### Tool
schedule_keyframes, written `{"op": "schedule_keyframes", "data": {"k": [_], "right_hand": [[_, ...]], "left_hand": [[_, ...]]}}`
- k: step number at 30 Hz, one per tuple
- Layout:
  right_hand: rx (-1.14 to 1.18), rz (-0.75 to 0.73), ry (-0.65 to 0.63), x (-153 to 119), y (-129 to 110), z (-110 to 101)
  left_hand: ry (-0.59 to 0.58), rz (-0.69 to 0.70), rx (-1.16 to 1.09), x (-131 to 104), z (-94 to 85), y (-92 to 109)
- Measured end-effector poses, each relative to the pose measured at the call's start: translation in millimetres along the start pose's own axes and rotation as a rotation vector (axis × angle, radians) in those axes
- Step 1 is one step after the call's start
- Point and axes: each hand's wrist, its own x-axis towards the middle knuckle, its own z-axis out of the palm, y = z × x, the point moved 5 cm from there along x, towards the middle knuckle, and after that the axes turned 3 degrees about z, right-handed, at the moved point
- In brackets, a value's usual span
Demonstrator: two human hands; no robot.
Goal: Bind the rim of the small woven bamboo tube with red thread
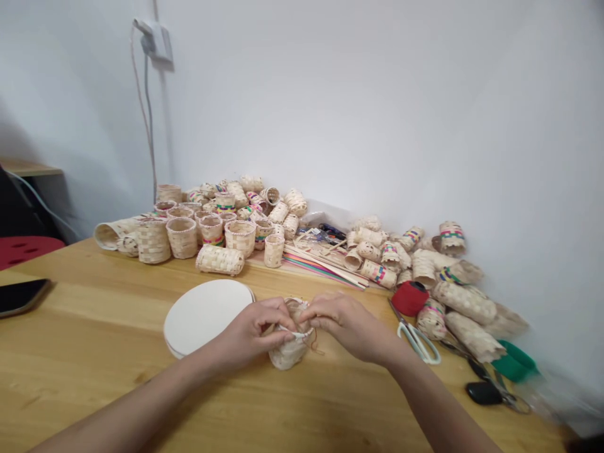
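Note:
A small woven basket (287, 356) stands on the wooden table between my hands, its open mouth facing up. My left hand (264, 326) pinches the left side of its rim, thumb outside and fingers at the opening. On the right side of the rim, my right hand (336, 318) is closed, with thumb and forefinger pressed together; whatever is between those fingertips is too small to make out. A thin reddish thread (315, 346) hangs beside the rim under my right hand. Just left of the basket lies a round white disc (205, 314).
Many woven baskets (240, 236) crowd the table's back. Coloured strips (325, 267) lie mid-back. Scissors (419, 345), a red thread spool (410, 298), a green ring (514, 361) and keys with a black fob (484, 393) are at right. A phone (22, 297) lies far left.

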Motion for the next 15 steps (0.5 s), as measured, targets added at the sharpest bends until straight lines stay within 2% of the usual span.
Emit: {"op": "schedule_keyframes", "data": {"k": [3,7,11,15], "right_hand": [[-0.008,0.062,0.042,2.1,-1.2,0.4],[-0.049,0.035,0.074,1.3,-7.5,5.5],[-0.155,-0.127,0.256,-7.3,-14.4,7.9],[-0.344,-0.265,0.341,-12.0,-14.2,20.8]], "left_hand": [[-0.005,0.015,-0.024,-0.2,0.2,0.3],[0.016,0.035,-0.007,-0.6,0.6,-1.8],[0.131,-0.018,0.009,-1.3,-5.0,-10.3],[0.186,-0.056,0.039,-1.8,-8.2,-14.8]]}}
